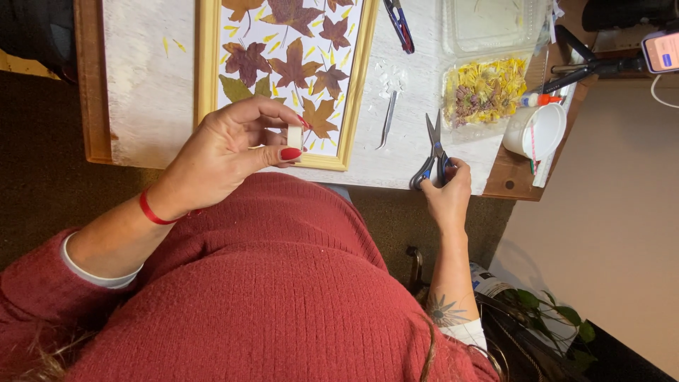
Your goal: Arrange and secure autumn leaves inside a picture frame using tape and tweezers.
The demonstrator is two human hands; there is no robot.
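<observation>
Left hand (226, 152) pinches a small white block (294, 136) over the frame's (357, 85) near rim. Right hand (447, 191) closes on scissors (433, 152) at the table (152, 85) edge (blades point inward). Tweezers (387, 119) lie between; bare board left of the frame.

Warm indoor light falls evenly from above, leaving the white table (152, 85) bright and a little washed out beyond the left hand (226, 145). That hand, pinching a small white piece (294, 136), casts only a soft shadow onto the red sweater (283, 283) beneath it. Around the right hand (447, 194), closed on the scissors (433, 152), edges stay crisp. The clear plastic box (488, 71) past the scissors shows faint glare. The dark floor to both sides sinks into murk, and hair at the bottom edge is blurred. A lit phone screen (661, 51) glows overexposed at the far right.
</observation>
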